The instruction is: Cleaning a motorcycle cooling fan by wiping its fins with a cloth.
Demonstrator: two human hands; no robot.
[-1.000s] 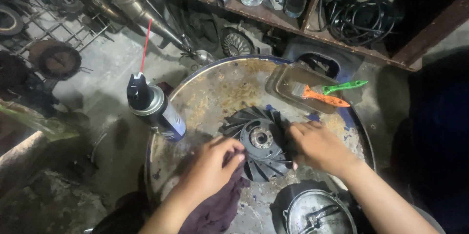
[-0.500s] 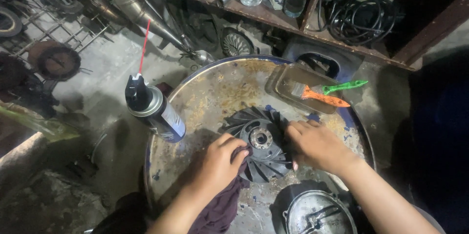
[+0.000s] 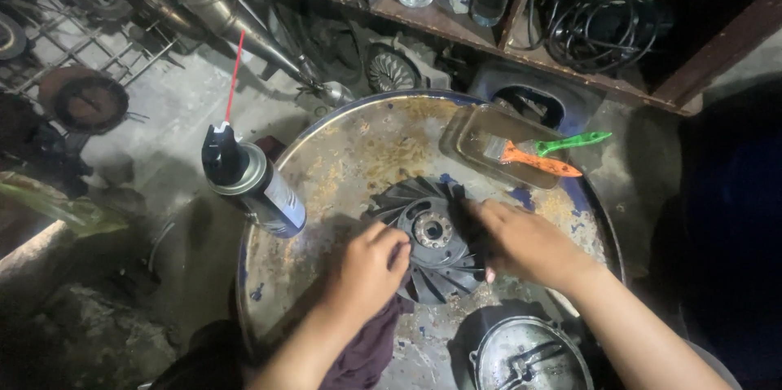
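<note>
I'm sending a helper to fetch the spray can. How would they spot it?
Find the round rusty drum top. At its left edge stands the spray can, left of the finned wheel. Only it has a black cap with a thin red straw.

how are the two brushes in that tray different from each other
The orange brush has a broad flat head of pale bristles at its left end; the green brush is slimmer, and its head cannot be made out. The orange brush's handle slopes down to the right, while the green brush's handle slopes up to the right. Both lie in the clear tray on the rusty drum top, untouched by either hand.
</note>
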